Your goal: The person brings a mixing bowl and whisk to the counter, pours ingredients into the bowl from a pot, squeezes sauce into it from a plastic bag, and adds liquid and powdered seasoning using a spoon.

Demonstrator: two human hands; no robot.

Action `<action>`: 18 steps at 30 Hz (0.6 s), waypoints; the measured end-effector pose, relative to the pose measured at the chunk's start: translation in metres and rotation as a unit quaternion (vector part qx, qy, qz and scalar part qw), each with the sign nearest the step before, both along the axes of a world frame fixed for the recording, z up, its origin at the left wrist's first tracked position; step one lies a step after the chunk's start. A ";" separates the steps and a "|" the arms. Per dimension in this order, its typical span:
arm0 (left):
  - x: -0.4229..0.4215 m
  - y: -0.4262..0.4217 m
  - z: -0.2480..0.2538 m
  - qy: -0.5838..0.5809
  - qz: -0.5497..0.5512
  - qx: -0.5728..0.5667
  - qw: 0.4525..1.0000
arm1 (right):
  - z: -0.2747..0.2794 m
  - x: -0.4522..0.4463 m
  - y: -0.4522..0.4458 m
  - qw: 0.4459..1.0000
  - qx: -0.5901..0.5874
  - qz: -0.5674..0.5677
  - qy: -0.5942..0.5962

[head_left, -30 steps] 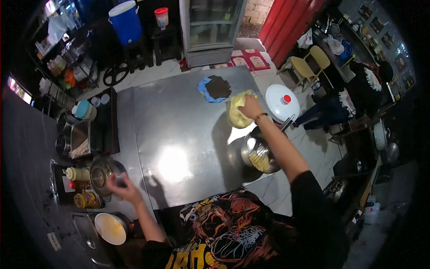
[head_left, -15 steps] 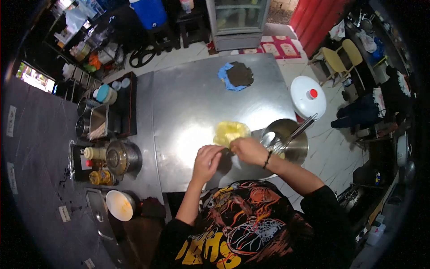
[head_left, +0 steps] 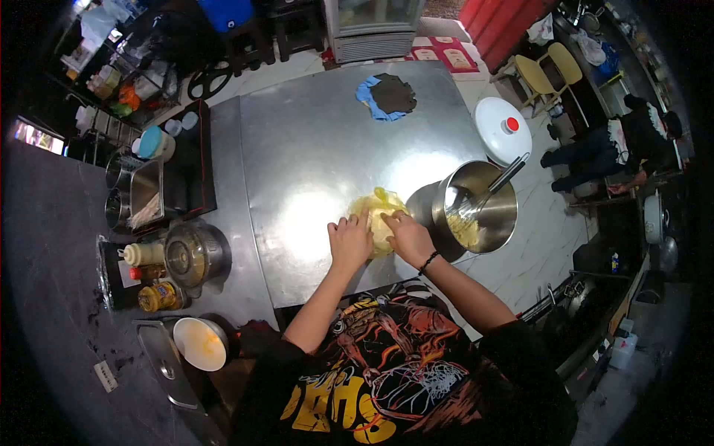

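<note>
On the steel table lies a yellow plastic bag (head_left: 380, 199) with a pale yellow, soft-looking mass in it. My left hand (head_left: 351, 241) rests on the bag's left side, fingers stretched out and apart. Across from it, my right hand (head_left: 410, 239) presses bent, parted fingers on the right side of the bag. Close to the right hand stands a deep steel bowl (head_left: 508, 232). In it are a whisk (head_left: 497, 186) and a clumpy pale yellow mixture (head_left: 465, 229).
A blue and dark cloth (head_left: 392, 97) lies at the table's far side. Beyond the bowl is a white lid (head_left: 500, 134) with a red knob. To the left are a lidded pot (head_left: 195, 255), squeeze bottles and a white bowl (head_left: 199, 343). A person sits at the far right.
My right hand has moved from a closed grip at the bag's near edge onto its right side. My left hand has come onto the bag, which now lies flatter. The view has shifted.
</note>
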State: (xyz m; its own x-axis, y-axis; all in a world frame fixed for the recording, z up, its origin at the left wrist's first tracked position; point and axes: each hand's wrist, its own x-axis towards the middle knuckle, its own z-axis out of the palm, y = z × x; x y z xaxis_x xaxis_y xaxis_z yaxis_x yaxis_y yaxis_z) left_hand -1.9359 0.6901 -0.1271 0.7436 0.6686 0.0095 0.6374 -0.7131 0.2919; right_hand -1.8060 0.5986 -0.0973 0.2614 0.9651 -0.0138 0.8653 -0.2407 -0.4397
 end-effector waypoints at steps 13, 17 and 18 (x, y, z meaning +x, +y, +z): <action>-0.033 0.034 -0.007 0.029 -0.015 -0.203 0.979 | 0.005 -0.001 0.008 0.971 0.064 -0.055 0.223; -0.040 0.032 -0.012 -0.003 -0.017 -0.257 0.966 | 0.021 0.013 -0.009 0.930 0.088 -0.011 0.356; -0.041 0.031 -0.013 -0.014 -0.027 -0.278 0.960 | 0.017 0.012 -0.013 0.925 0.080 -0.016 0.371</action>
State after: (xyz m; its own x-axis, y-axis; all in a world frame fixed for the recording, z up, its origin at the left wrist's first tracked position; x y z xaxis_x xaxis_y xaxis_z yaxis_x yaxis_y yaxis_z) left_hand -1.9772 0.7208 -0.1399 0.7817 0.5368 -0.3174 0.5906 -0.4737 0.6534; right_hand -1.7935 0.5858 -0.0807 0.2663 0.9621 -0.0582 0.3038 -0.1411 -0.9422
